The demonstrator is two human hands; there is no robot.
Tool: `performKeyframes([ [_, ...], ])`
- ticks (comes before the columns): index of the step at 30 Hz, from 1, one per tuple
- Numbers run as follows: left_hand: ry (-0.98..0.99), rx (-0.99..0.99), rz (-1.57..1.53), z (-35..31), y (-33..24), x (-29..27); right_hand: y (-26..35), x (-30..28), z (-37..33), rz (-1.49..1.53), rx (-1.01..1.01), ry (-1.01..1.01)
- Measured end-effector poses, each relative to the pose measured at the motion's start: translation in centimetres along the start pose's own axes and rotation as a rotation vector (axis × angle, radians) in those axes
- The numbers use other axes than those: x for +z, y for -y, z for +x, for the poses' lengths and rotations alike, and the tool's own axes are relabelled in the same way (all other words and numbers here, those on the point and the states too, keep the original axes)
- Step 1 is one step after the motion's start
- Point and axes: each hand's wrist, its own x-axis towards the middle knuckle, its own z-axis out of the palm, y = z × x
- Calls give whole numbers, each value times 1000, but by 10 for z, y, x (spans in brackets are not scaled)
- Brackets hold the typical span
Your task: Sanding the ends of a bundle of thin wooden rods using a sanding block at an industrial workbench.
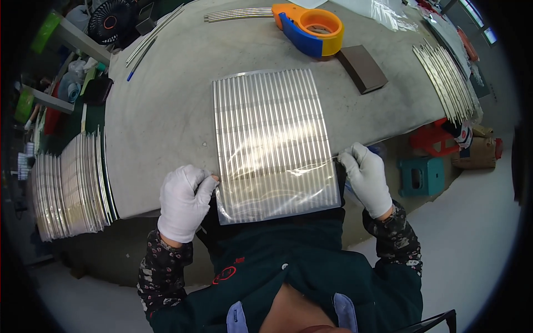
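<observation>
A clear plastic bag [275, 191] holds a flat row of several shiny metal rods [266, 116], lying side by side and pointing away from me. The near end of the bag hangs over the table's front edge toward my lap. My left hand [183, 197], in a white glove, pinches the bag's left edge, with a bare fingertip showing. At the opposite edge my right hand [366, 176], gloved the same way, closes its thumb and fingers on the plastic.
An orange and blue tape dispenser [311, 28] and a dark brown block [362, 69] rest on the grey table [161, 127]. Loose rods [444, 83] lie at the right, a pen [141, 58] at the back left. Bundled rods [72, 188] stand left; a teal stool [422, 176] is at right.
</observation>
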Motion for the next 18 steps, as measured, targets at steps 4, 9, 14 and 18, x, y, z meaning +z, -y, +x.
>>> performKeyframes([
  [4, -45, -17, -31, -2, -5, -4, -2, 3, -1, -107, -87, -90],
  [9, -137, 23, 14, -7, -7, -6, 5, 2, -1, -230, -240, -251],
  [14, -120, 10, 58, -7, 4, 10, -6, 16, 2, -368, -292, -289],
  [18, -172, 41, 107, -6, 1, 15, -3, 20, 0, -553, -311, -302],
])
